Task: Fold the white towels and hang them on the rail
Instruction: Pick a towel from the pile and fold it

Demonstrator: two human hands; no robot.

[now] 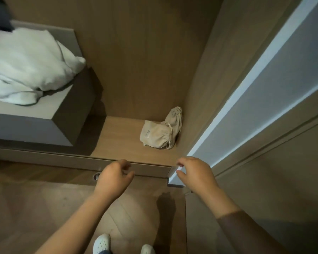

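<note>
Head view looks steeply down into an open wooden wardrobe. The white towels lie unfolded in a rumpled heap on top of a grey box-like ledge at the upper left, inside the wardrobe. The heap's longer stretch runs across the picture from the left edge, where it is cut off, to a puffed corner that points right, toward the wardrobe's back panel; a lower fold droops toward the ledge's near side. Both hands hover well apart from the towels, low in the middle, above the wardrobe's bottom sill. The left hand has its fingers loosely curled with the thumb a little apart, holding nothing. The right hand, with a brown sleeve on its forearm, is likewise loosely curled and holds nothing. A beige drawstring bag slumps in the right rear corner of the wardrobe floor. A pale sliding door runs diagonally at the right. White clogs stand on the wood floor.
</note>
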